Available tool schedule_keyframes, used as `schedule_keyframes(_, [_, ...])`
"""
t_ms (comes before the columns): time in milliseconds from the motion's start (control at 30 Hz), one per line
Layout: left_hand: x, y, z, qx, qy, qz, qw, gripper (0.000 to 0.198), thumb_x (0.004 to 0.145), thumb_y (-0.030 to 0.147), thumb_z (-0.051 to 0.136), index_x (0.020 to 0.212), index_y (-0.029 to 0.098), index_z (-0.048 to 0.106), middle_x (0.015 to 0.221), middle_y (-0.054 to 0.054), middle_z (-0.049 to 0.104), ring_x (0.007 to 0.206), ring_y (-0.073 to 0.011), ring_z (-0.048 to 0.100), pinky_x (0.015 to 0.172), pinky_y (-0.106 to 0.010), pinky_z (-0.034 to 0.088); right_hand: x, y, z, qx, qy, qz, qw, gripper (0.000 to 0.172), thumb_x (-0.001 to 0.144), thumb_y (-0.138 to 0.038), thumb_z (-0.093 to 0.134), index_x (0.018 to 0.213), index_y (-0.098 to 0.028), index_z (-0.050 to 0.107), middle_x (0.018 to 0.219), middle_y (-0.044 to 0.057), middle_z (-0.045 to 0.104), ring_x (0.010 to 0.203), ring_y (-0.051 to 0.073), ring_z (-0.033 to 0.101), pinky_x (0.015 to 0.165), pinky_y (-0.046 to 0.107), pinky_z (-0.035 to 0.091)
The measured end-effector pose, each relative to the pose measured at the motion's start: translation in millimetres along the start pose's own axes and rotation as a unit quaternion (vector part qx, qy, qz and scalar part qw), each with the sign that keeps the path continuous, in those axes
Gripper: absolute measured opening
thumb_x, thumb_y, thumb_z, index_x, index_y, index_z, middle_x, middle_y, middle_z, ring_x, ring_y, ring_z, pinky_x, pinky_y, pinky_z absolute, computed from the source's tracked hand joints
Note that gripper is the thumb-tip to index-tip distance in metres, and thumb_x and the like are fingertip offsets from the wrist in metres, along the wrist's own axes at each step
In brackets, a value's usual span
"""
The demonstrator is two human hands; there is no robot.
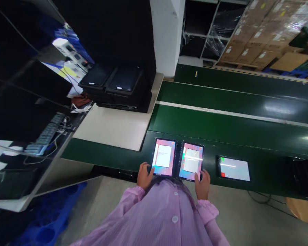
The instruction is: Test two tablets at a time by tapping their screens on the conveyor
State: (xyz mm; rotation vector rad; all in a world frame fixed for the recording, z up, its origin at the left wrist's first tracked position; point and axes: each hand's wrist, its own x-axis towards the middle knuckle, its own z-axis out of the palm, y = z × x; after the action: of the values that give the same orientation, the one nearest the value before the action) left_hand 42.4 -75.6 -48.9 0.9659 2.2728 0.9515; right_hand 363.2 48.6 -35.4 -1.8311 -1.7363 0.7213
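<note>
Two lit tablets stand side by side on the near edge of the green conveyor table (220, 126). My left hand (144, 175) grips the lower left corner of the left tablet (163, 156), thumb on its screen edge. My right hand (202, 183) holds the lower right corner of the right tablet (191, 161), thumb on the bezel. Both screens show a white box on a pink and blue background. My pink sleeves and smock fill the bottom of the view.
A third lit tablet (234, 168) lies flat to the right. Stacked dark tablets in trays (118, 85) sit at the back left beside a beige board (113, 126). A keyboard (45, 134) and cables lie far left. Cardboard boxes (259, 30) stand behind.
</note>
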Motion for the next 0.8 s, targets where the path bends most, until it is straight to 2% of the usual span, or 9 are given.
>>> schedule_keyframes(100, [-13.5, 16.2, -0.5, 0.039, -0.066, 0.041, 0.996, 0.032, 0.097, 0.053, 0.048, 0.101, 0.022, 0.056, 0.146, -0.017, 0.047, 0.097, -0.0238, 0.069, 0.090, -0.045, 0.055, -1.9, -31.4, 1.7, -0.007, -0.105, -0.084, 0.991, 0.039, 0.097, -0.052, 0.046, 0.084, -0.020, 0.065, 0.140, 0.019, 0.061, 0.110, 0.028, 0.067, 0.097, 0.044, 0.053])
schedule_keyframes(167, [-18.8, 29.8, 4.7, 0.079, -0.125, 0.044, 0.988, 0.030, 0.098, 0.050, 0.047, 0.099, 0.022, 0.056, 0.159, -0.017, 0.037, 0.087, -0.0212, 0.070, 0.083, -0.043, 0.055, -2.7, -48.9, 7.5, -0.028, -0.186, -0.118, 0.975, 0.037, 0.099, -0.047, 0.044, 0.079, -0.022, 0.062, 0.150, 0.014, 0.056, 0.087, 0.020, 0.071, 0.083, 0.039, 0.056])
schedule_keyframes(233, [-19.9, 43.0, 10.8, 0.116, -0.191, 0.055, 0.973, 0.029, 0.098, 0.049, 0.049, 0.096, 0.022, 0.057, 0.166, -0.016, 0.031, 0.084, -0.0215, 0.071, 0.081, -0.043, 0.055, -2.7, -57.6, 12.0, -0.065, -0.238, -0.146, 0.958, 0.033, 0.099, -0.043, 0.045, 0.078, -0.022, 0.060, 0.157, 0.008, 0.050, 0.077, 0.017, 0.071, 0.077, 0.037, 0.056])
schedule_keyframes(300, [-18.3, 53.6, 14.4, 0.121, -0.265, 0.096, 0.952, 0.027, 0.097, 0.048, 0.052, 0.091, 0.023, 0.059, 0.166, -0.012, 0.035, 0.087, -0.0230, 0.072, 0.083, -0.042, 0.055, -1.1, -56.0, 11.6, -0.106, -0.244, -0.151, 0.952, 0.030, 0.097, -0.040, 0.046, 0.076, -0.023, 0.059, 0.158, 0.005, 0.051, 0.079, 0.017, 0.072, 0.074, 0.036, 0.055])
schedule_keyframes(367, [-16.3, 60.6, 14.5, 0.105, -0.313, 0.148, 0.932, 0.027, 0.097, 0.047, 0.052, 0.087, 0.024, 0.061, 0.164, -0.009, 0.042, 0.095, -0.0244, 0.072, 0.086, -0.041, 0.055, 1.7, -48.0, 6.2, -0.142, -0.207, -0.124, 0.960, 0.031, 0.097, -0.040, 0.045, 0.075, -0.023, 0.060, 0.155, 0.006, 0.054, 0.080, 0.018, 0.072, 0.069, 0.034, 0.054])
schedule_keyframes(467, [-16.1, 64.7, 12.1, 0.112, -0.267, 0.149, 0.946, 0.030, 0.100, 0.045, 0.045, 0.091, 0.024, 0.063, 0.163, -0.009, 0.043, 0.092, -0.0228, 0.073, 0.088, -0.042, 0.054, 3.8, -37.2, -2.9, -0.163, -0.158, -0.089, 0.970, 0.033, 0.098, -0.042, 0.043, 0.080, -0.022, 0.063, 0.155, 0.010, 0.053, 0.078, 0.018, 0.072, 0.067, 0.034, 0.053])
schedule_keyframes(533, [-17.1, 64.8, 12.1, 0.138, -0.221, 0.115, 0.959, 0.031, 0.102, 0.045, 0.043, 0.094, 0.023, 0.063, 0.165, -0.011, 0.040, 0.083, -0.0206, 0.073, 0.086, -0.042, 0.054, 1.1, -36.1, -4.2, -0.147, -0.173, -0.104, 0.968, 0.034, 0.098, -0.044, 0.043, 0.082, -0.022, 0.063, 0.157, 0.010, 0.051, 0.073, 0.017, 0.071, 0.070, 0.035, 0.054])
schedule_keyframes(633, [-17.7, 64.0, 15.0, 0.171, -0.242, 0.115, 0.948, 0.029, 0.100, 0.045, 0.047, 0.089, 0.023, 0.062, 0.165, -0.011, 0.039, 0.082, -0.0212, 0.073, 0.083, -0.042, 0.054, -6.0, -39.6, 0.3, -0.120, -0.205, -0.126, 0.963, 0.033, 0.097, -0.043, 0.044, 0.078, -0.024, 0.062, 0.157, 0.006, 0.052, 0.073, 0.016, 0.071, 0.069, 0.034, 0.054])
schedule_keyframes(800, [-15.7, 63.4, 19.1, 0.175, -0.261, 0.144, 0.938, 0.029, 0.100, 0.042, 0.047, 0.081, 0.023, 0.060, 0.161, -0.011, 0.045, 0.083, -0.0229, 0.073, 0.077, -0.041, 0.054, -8.7, -37.0, 5.6, -0.110, -0.172, -0.095, 0.974, 0.033, 0.097, -0.042, 0.044, 0.074, -0.024, 0.060, 0.151, 0.008, 0.057, 0.079, 0.019, 0.073, 0.071, 0.035, 0.055])
